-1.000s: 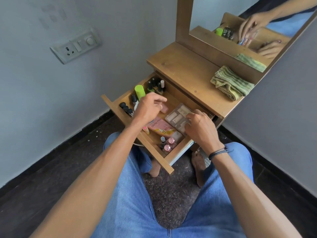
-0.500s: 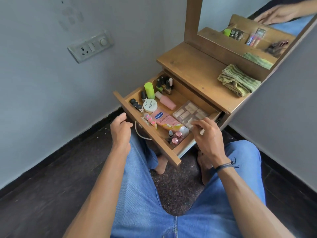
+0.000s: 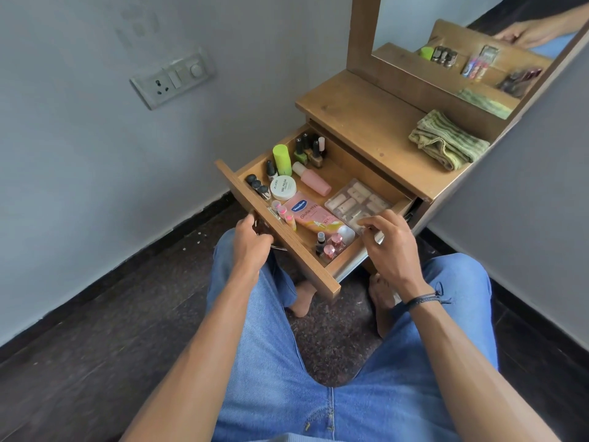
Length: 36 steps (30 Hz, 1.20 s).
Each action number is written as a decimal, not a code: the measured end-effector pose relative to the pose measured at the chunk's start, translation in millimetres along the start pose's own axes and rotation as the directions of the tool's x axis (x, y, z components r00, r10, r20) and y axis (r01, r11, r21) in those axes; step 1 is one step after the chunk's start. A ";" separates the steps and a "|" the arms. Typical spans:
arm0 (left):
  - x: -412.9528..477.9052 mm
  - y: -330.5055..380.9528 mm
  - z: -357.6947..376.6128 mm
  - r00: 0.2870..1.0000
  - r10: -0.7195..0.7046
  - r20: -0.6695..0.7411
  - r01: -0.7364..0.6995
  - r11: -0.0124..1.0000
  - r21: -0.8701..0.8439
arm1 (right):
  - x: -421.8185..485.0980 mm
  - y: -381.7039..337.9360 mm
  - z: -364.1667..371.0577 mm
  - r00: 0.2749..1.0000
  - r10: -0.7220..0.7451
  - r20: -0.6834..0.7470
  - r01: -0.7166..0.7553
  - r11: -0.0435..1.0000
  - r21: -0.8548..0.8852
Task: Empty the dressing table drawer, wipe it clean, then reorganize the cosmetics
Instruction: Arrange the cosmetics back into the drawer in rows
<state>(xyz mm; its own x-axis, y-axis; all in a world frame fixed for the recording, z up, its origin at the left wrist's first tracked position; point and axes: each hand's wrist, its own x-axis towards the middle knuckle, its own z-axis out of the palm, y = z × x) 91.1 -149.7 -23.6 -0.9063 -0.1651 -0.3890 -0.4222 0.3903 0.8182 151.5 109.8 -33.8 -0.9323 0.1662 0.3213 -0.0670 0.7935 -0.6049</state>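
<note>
Curling left hand (image 3: 251, 242) fingers (image 3: 265, 240) grip the drawer (image 3: 302, 254) front.

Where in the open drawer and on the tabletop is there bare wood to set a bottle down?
Most room: the tabletop, bare between the mirror frame and the folded cloth. In the drawer, one bare strip at the back, between the pink bottle and the clear nail tray. Elsewhere it is packed: lotion tube, white jar, polish bottles.
</note>
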 end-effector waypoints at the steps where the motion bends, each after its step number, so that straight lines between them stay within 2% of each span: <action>1: -2.0 2.3 -0.2 1.000 0.010 0.001 -0.010 1.000 0.003 | 0.1 0.1 0.4 1.000 0.002 0.000 -0.002 1.000 -0.002; 10: -6.6 7.2 2.0 0.997 0.054 -0.050 -0.052 0.998 0.045 | 18.2 -7.4 0.0 1.000 0.010 0.006 -0.010 1.000 -0.009; 12: -6.5 6.8 2.7 0.997 0.063 -0.053 -0.060 0.997 0.054 | 41.1 -12.0 4.0 0.999 -0.043 0.028 0.044 0.999 -0.032; 14: -7.5 7.2 3.3 0.996 0.066 -0.053 -0.063 0.997 0.047 | 69.1 -17.6 13.7 0.986 -0.124 0.111 0.132 0.988 -0.077; 20: -6.1 5.7 2.5 0.996 0.075 -0.057 -0.071 0.995 0.065 | 130.8 -46.5 53.2 0.836 -0.275 0.474 0.390 0.907 -0.161; 26: -2.9 6.8 2.8 0.993 0.075 -0.087 -0.066 0.993 0.101 | 153.0 -65.7 92.1 0.681 -0.324 0.656 0.566 0.802 -0.191; 28: -2.4 6.5 2.3 0.993 0.077 -0.088 -0.068 0.993 0.101 | 155.5 -68.2 100.2 0.659 -0.315 0.683 0.586 0.785 -0.203; 30: -1.2 4.8 2.0 0.993 0.079 -0.086 -0.071 0.993 0.099 | 155.8 -68.0 105.4 0.668 -0.298 0.682 0.571 0.793 -0.212; 36: 0.4 5.3 2.5 0.992 0.088 -0.095 -0.079 0.993 0.091 | 156.3 -57.3 113.1 0.777 -0.203 0.595 0.433 0.859 -0.273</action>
<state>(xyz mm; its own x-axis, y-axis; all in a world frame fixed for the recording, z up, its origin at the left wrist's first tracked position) 88.5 -145.5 -20.5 -0.9374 -0.2150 -0.2738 -0.3457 0.4830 0.8045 -30.6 24.1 -31.3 -0.9229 -0.3803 -0.0612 -0.3644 0.9134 -0.1813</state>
